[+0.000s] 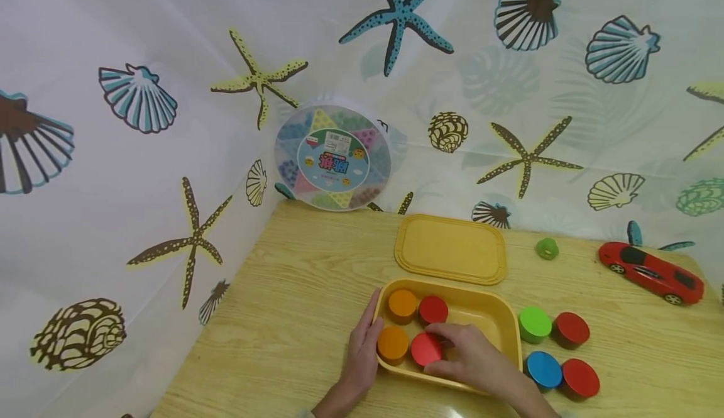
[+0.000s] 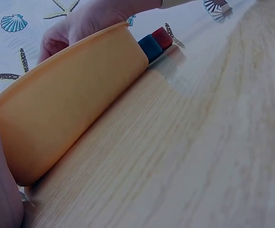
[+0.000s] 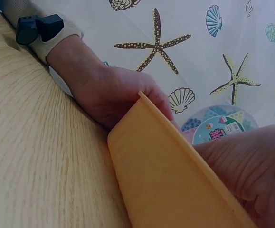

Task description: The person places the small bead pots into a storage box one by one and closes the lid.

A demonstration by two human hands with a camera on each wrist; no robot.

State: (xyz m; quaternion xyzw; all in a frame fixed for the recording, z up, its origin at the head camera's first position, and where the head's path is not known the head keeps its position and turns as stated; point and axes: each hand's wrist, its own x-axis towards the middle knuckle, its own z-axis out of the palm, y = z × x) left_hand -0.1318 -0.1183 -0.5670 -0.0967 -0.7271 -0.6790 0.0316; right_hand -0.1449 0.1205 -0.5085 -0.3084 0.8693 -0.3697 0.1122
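Head: hands (image 1: 361, 350) (image 1: 471, 356) touch box (image 1: 488, 295) (left), pinch red disc (image 1: 424, 349) (right).

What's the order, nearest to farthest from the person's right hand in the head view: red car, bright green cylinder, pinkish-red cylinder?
1. Pinkish-red cylinder: inside the yellow tray, held by the right hand.
2. Bright green cylinder: just outside the tray's right side.
3. Red car: farther right, toward the back.

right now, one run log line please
left hand: touching left end of yellow rectangular plastic tray | right hand: pinching pinkish-red round block inside | also inside: two orange round blocks, one dark-red round block
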